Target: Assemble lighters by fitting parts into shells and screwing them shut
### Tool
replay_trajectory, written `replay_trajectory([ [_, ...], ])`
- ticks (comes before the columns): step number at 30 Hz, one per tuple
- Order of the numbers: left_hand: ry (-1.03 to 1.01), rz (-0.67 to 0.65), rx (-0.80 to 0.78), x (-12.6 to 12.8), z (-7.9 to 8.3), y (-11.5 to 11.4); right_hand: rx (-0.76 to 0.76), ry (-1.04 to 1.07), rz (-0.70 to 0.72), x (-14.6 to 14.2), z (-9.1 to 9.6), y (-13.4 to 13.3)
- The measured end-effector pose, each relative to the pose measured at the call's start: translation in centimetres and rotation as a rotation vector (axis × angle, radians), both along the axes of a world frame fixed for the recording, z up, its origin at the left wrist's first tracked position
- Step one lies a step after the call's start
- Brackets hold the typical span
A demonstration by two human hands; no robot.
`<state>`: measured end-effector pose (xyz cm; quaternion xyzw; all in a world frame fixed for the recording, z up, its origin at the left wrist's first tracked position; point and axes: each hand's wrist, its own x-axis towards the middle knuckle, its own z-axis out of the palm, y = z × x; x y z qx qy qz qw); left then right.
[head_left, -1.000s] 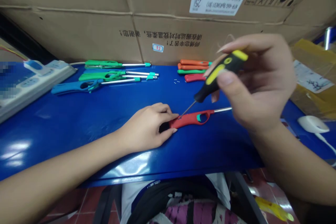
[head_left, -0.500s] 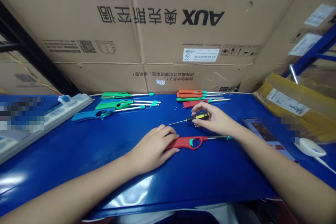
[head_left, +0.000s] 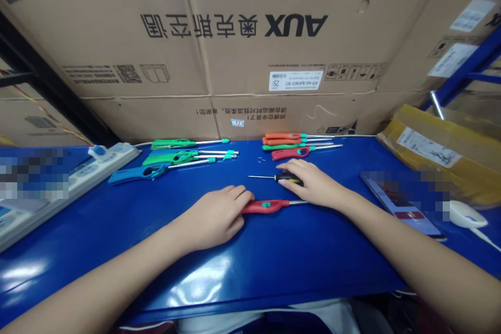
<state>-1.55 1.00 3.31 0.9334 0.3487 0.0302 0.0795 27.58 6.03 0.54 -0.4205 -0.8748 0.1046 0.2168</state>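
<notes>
My left hand (head_left: 217,216) is closed around the back of the handle of a red long-necked lighter (head_left: 277,205). This lighter has a green trigger and a metal tube pointing right; the tube's tip is hidden behind my right wrist. Just beyond it, the fingers of my right hand (head_left: 315,182) are closed about the black and yellow handle of a screwdriver (head_left: 262,177). Its thin shaft points left, level and close to the table; whether it touches the surface I cannot tell. Several tiny pale pieces (head_left: 261,159) lie behind the screwdriver.
Green and blue lighters (head_left: 136,173) lie at the back left; orange, green and red ones (head_left: 291,153) at the back right. A power strip (head_left: 74,182) borders the left side. A phone (head_left: 395,209), a white mouse-shaped device (head_left: 466,217) and a yellow-taped package (head_left: 422,151) are right. Cardboard (head_left: 235,62) stands behind.
The red lighter has shifted left with my left hand and turned on its axis, showing its trigger more edge-on. My right hand has lowered the screwdriver, its shaft now level instead of slanted.
</notes>
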Motion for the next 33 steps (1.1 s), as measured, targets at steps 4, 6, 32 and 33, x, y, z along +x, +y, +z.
replay_trajectory([
  [4,-0.129,0.023,-0.056,-0.2,-0.4,0.8,0.053,0.016,-0.005,0.3,1.2,-0.4],
  [6,-0.161,0.035,-0.064,-0.6,-0.4,1.5,0.079,0.024,0.005,0.9,2.1,-0.4],
  [32,-0.542,0.139,-0.195,-2.4,0.2,3.9,0.067,-0.209,0.129,3.2,4.8,-0.9],
  [33,-0.543,0.141,-0.208,-2.3,0.1,3.9,0.075,-0.217,0.136,3.0,4.8,-1.0],
])
